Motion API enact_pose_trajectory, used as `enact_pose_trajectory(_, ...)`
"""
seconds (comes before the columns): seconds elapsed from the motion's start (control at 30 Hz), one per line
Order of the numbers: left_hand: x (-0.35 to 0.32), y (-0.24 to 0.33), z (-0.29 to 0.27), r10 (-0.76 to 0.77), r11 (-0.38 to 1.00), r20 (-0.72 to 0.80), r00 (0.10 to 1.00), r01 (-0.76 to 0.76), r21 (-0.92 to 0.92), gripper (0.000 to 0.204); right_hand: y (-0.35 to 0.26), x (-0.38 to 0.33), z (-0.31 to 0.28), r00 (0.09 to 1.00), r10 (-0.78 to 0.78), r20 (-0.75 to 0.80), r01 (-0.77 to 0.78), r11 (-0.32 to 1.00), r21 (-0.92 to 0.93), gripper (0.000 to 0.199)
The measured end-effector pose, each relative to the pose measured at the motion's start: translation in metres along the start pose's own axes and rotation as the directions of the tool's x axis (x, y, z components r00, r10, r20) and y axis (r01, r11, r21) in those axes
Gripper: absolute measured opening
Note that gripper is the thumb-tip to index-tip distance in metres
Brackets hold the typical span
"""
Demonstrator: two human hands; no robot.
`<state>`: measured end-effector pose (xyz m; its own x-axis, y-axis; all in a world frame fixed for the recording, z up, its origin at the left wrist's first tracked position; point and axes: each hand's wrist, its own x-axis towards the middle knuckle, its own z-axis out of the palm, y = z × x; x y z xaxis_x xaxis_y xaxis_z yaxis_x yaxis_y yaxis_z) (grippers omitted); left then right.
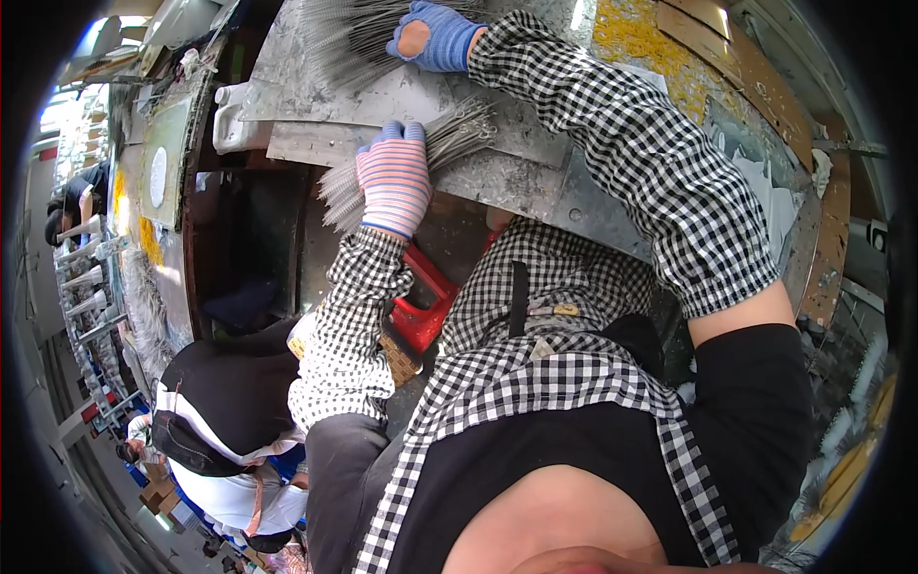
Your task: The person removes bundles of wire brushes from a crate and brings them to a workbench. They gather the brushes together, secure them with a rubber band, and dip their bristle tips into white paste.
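Observation:
My left hand [394, 182], in a pink, white and blue striped glove, is closed round a bundle of thin grey twisted wires [459, 134] at the table's near edge. Looped ends fan out on the bundle's right, and its other ends stick out to the left below the hand. Farther off, my right hand [438, 38] wears a blue glove with a tan patch on it. Its fingers curl down at a larger heap of similar wires [349, 43]; what they pinch is hidden. That heap lies loosely spread on the grey metal tabletop [535, 177].
A white plastic jug [234, 120] stands at the table's left. Yellow residue [631, 38] covers part of the far right side. Below the table is a red stool [426, 301]. A person in a black cap [215, 397] sits close on my left.

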<state>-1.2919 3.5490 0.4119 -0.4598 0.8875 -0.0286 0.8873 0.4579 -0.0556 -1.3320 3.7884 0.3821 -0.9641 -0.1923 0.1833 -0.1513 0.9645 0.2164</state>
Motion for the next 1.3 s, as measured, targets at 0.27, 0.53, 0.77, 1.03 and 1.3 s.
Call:
enact_pose_trajectory(0.27, -0.018, 0.012, 0.002, 0.102, 0.992, 0.116, 0.988, -0.093, -0.085, 0.050, 0.006, -0.022, 0.016, 0.998, 0.052, -0.038, -0.054, 0.996, -0.067, 0.016)
enact_pose_trajectory(0.53, -0.076, 0.010, -0.011, 0.175, -0.065, 0.357, 0.917, 0.373, -0.925, 0.050, -0.016, -0.118, -0.139, 0.847, 0.527, -0.066, -0.168, 0.384, 0.908, 0.034)
enact_pose_trajectory(0.77, -0.092, 0.060, -0.048, 0.370, -0.361, 0.390, 0.843, 0.517, -0.776, 0.050, -0.086, -0.194, -0.215, 0.894, 0.431, 0.119, -0.321, 0.434, 0.842, 0.030)
enact_pose_trajectory(1.03, -0.089, 0.076, -0.039, 0.488, -0.412, 0.340, 0.804, 0.556, -0.722, 0.055, -0.018, -0.279, -0.288, 0.257, 0.926, -0.277, -0.041, 0.296, 0.954, 0.022)
enact_pose_trajectory(1.3, -0.030, 0.103, -0.106, 0.285, -0.757, 0.078, 0.956, 0.274, -0.593, 0.058, -0.163, -0.335, -0.202, 0.913, 0.241, -0.328, -0.086, 0.902, 0.424, 0.022)
